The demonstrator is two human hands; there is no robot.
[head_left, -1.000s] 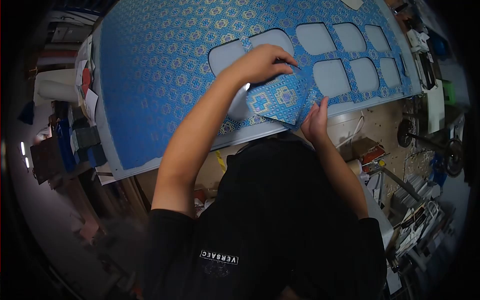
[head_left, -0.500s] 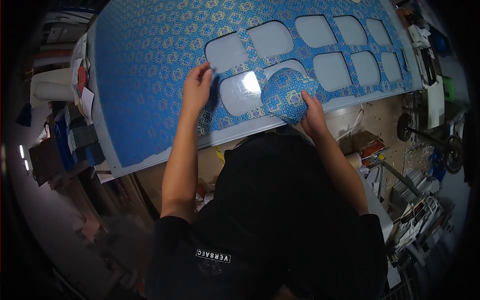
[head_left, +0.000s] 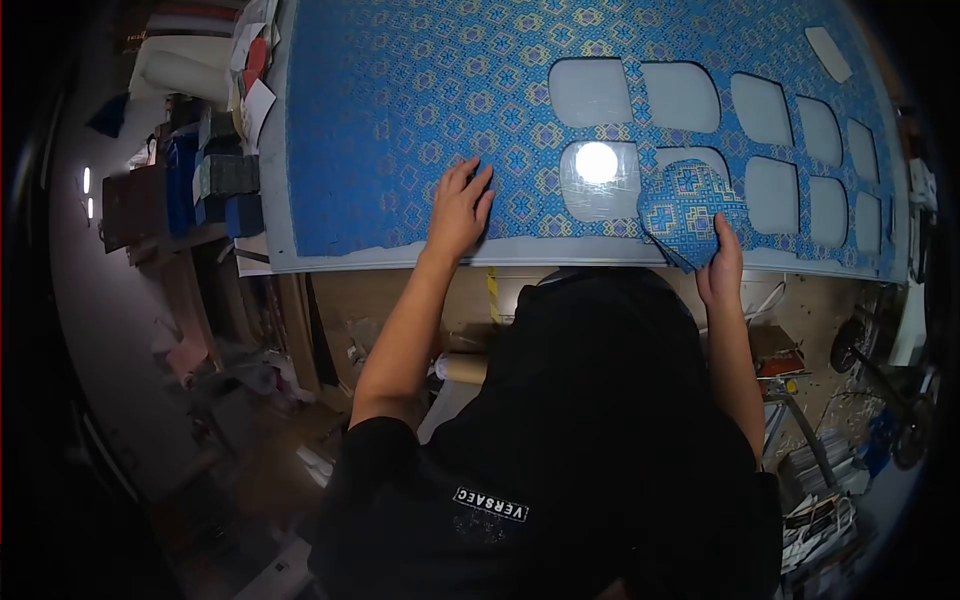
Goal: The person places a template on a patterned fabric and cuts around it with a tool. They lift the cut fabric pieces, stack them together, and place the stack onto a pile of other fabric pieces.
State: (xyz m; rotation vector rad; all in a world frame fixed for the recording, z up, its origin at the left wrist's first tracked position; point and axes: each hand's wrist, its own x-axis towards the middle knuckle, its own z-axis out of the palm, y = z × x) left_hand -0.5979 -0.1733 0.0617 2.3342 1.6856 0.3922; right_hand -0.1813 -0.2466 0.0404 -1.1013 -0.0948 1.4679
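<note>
Presently, right hand (head_left: pixel 724 265) has its grip closed, thumb over the edge of a blue-and-yellow patterned, fabric-like cut piece (head_left: pixel 685 210), tilted over the near row of cut-outs; long axis unclear. Left hand (head_left: pixel 460 208), fingers loosely spread, nothing seen in its grip, is at the uncut blue patterned sheet (head_left: pixel 400 140) on the grey bench (head_left: pixel 345 262); piece lies rightward, past one rounded cut-out (head_left: pixel 600 200), right hand nearer.

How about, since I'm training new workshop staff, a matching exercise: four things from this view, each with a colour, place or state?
1. Left hand
2. Right hand
3. T-shirt
4. Patterned fabric sheet

A. Black, with a lettered label
B. Blue, with rounded holes
C. Holding a cut patterned piece
D. Holding nothing, left of the holes

Pairs: 1-D, 2-C, 3-A, 4-B
</note>
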